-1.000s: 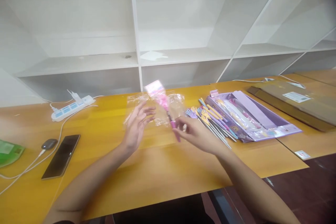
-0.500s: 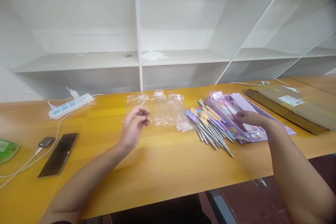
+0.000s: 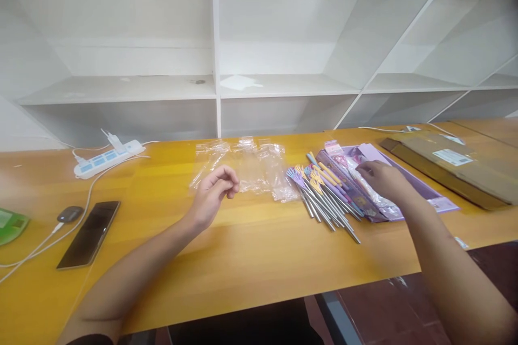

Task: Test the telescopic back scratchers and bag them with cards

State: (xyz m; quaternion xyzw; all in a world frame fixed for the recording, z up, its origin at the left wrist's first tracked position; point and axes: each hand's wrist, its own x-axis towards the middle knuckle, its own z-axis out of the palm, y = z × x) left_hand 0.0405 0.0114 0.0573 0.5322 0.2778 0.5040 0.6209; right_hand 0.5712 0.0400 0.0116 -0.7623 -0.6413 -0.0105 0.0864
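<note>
My left hand (image 3: pixel 216 193) hovers over the table before the clear plastic bags (image 3: pixel 253 170). Its fingers are curled with the thumb against them, and nothing shows in them. Above the open purple box (image 3: pixel 366 213) is my right hand (image 3: pixel 382 178), fingers bent and pressed together at the clear plastic packaging (image 3: pixel 374 194) inside. Whatever they pinch, if anything, is hidden. Left of the box lies a pile of back scratchers (image 3: pixel 324 191) with silver rods and small hand-shaped heads in purple, blue and yellow.
A flat cardboard box (image 3: pixel 449 167) lies at the right. On the left are a white power strip (image 3: pixel 109 159), a black phone (image 3: pixel 89 234), a small dark device (image 3: pixel 70 214) on a cable and a green object (image 3: pixel 12 226). White shelves (image 3: pixel 279 86) stand behind the table.
My right hand has moved slightly left and up over the purple box, uncovering more of the packaging. My left hand has shifted a little to the right, still curled.
</note>
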